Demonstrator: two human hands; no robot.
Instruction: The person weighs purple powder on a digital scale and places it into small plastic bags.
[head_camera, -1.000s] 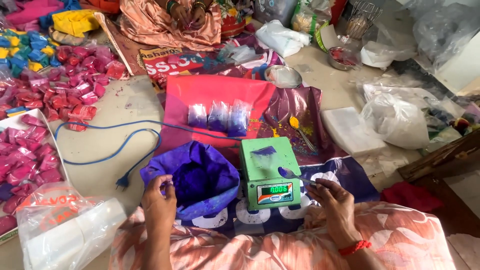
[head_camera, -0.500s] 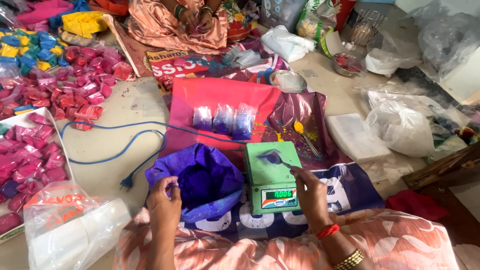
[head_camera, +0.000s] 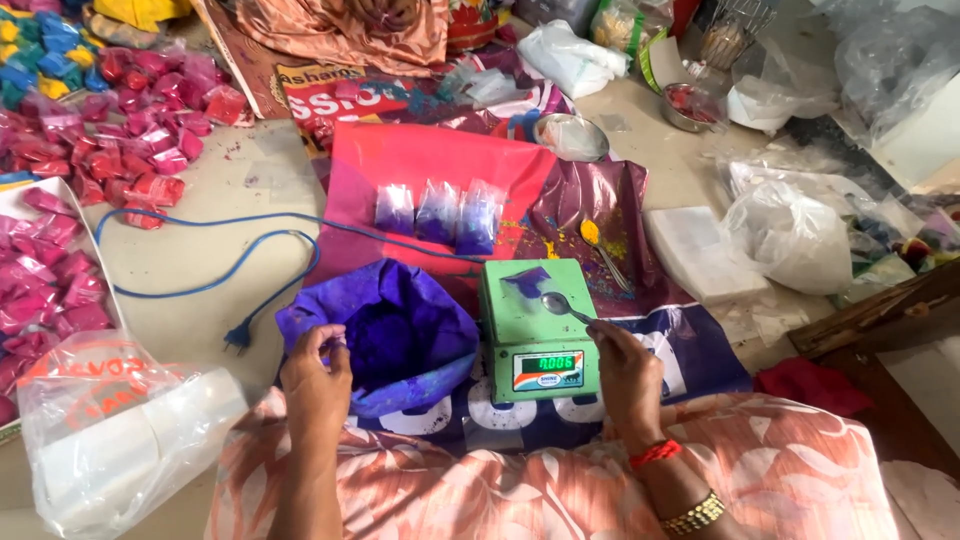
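Since half a second ago the right hand has shifted right, fingers still pinching a spoon over the green scale at centre. The left hand grips the purple bag's rim. Lower left, a clear plastic bag; beyond the scale, three small purple packets; upper left, pink packets.

Scale readout too small.

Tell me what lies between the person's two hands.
In the head view, between the left hand and the right hand lie the open purple bag of powder and the green scale, side by side.
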